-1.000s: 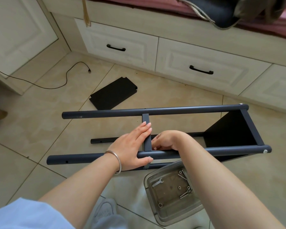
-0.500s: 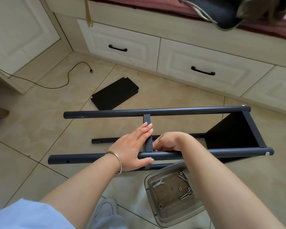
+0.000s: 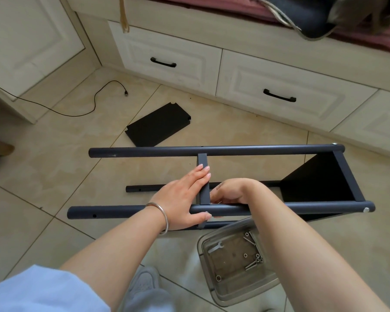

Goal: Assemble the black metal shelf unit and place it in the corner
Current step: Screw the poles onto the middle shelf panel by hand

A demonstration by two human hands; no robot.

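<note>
The black metal shelf frame lies on its side on the tiled floor. Its near upper pole (image 3: 126, 211) and far upper pole (image 3: 245, 150) run left to right, joined by a short crossbar (image 3: 202, 161) in the middle and a fitted shelf panel (image 3: 320, 179) at the right end. My left hand (image 3: 185, 197) grips the near pole, thumb under it, with the fingers lying straight along the crossbar. My right hand (image 3: 231, 191) is curled at the joint of crossbar and near pole, fingertips hidden. A loose black shelf panel (image 3: 158, 124) lies farther away on the floor.
A clear plastic tray (image 3: 216, 289) with a small wrench (image 3: 215, 247), bolts and washers sits under my right forearm. White drawers (image 3: 277, 95) line the far side. A black cable (image 3: 95, 102) trails across the floor at left. My shoe (image 3: 143, 280) is near the bottom.
Both hands stay at the crossbar joint. The view has shifted slightly; nothing else has visibly moved.
</note>
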